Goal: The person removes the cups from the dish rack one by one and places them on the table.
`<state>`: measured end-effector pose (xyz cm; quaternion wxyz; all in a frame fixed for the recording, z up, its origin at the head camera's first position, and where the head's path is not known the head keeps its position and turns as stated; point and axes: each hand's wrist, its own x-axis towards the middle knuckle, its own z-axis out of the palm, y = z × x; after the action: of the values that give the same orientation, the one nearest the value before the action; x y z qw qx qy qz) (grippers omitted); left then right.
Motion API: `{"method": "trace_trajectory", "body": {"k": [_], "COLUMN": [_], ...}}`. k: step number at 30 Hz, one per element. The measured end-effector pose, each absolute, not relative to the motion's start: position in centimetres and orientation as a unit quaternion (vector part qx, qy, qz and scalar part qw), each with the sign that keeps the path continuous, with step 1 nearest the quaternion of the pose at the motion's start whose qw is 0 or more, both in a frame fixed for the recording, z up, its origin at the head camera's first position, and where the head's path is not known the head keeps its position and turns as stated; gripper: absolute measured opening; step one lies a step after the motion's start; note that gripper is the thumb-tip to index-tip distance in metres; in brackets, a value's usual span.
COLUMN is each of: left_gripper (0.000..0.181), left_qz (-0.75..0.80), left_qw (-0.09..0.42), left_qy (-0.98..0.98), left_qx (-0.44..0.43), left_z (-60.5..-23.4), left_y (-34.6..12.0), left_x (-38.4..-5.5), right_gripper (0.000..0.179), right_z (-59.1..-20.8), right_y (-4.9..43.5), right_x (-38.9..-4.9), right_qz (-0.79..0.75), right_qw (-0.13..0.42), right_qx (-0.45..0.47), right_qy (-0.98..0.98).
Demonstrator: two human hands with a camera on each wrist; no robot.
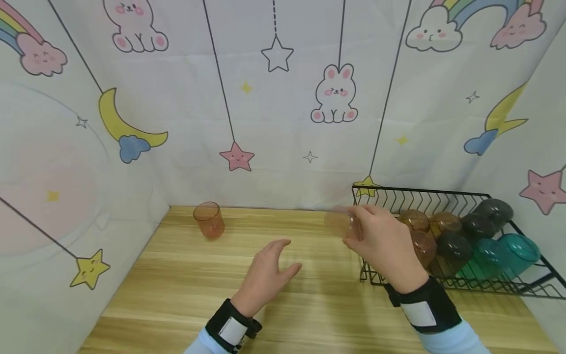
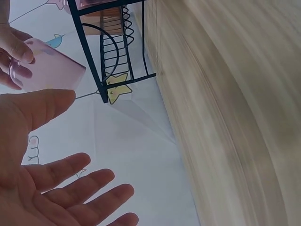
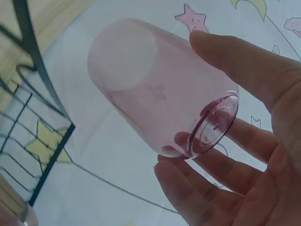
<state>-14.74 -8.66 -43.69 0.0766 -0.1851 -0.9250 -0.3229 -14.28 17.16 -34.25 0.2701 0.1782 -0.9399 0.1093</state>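
Observation:
A clear pink glass (image 3: 164, 89) is pinched near its base between the thumb and fingers of my right hand (image 1: 386, 243). It lies tilted on its side in the air, its mouth pointing left in the head view, by the left end of the black wire rack (image 1: 420, 190). My left hand (image 1: 265, 275) hovers over the table, thumb and fingers spread, with nothing in it. In the left wrist view, the held glass (image 2: 49, 68) appears beyond my left thumb. Another pinkish-orange glass (image 1: 210, 223) stands upright at the table's back left.
Inside the rack sit several upturned glasses: brown ones (image 1: 413, 220), dark grey ones (image 1: 493, 212) and teal ones (image 1: 518, 253). The wooden table (image 1: 177, 290) meets a white cloth backdrop (image 1: 283, 113) with cartoon prints behind and at the sides.

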Motion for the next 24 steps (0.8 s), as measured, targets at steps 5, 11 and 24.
{"method": "trace_trajectory", "body": {"k": [5, 11, 24], "left_gripper": [0.056, 0.056, 0.064], "left_qz": [-0.393, -0.49, -0.578], "left_qw": [0.039, 0.017, -0.083], "left_qy": [-0.907, -0.864, -0.808], "left_qx": [-0.148, -0.115, -0.08], "left_z": [-43.7, -43.6, -43.3], "left_y": [-8.7, -8.5, -7.9], "left_x": [-14.8, -15.1, -16.4], "right_gripper": [0.062, 0.065, 0.061], "right_z": [-35.2, -36.5, -38.3], "right_y": [15.9, 14.5, 12.3], "right_x": [-14.0, -13.9, -13.7], "right_qz": [0.16, 0.205, 0.278], "right_qw": [0.255, 0.233, 0.244], "right_qx": [0.164, 0.134, 0.117], "right_qy": [-0.939, -0.941, -0.922]}}
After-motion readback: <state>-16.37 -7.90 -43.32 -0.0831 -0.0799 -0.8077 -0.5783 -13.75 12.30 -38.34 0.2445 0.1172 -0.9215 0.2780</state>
